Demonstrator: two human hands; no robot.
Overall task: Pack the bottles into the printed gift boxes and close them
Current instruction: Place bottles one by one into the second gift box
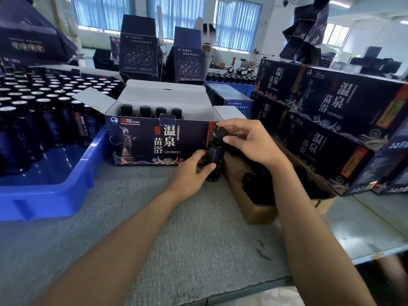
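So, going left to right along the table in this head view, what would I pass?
Blue tray of bottles → open gift box → single bottle → brown carton → stack of closed gift boxes.

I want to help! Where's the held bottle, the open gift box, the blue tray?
held bottle (215,154): head view, label.
open gift box (141,140): head view, printed front.
blue tray (46,195): head view, front wall.

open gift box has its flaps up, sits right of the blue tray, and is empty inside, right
Not empty: the head view shows four capped bottles standing in a row inside the open gift box. Its flaps are up and it does sit right of the blue tray.
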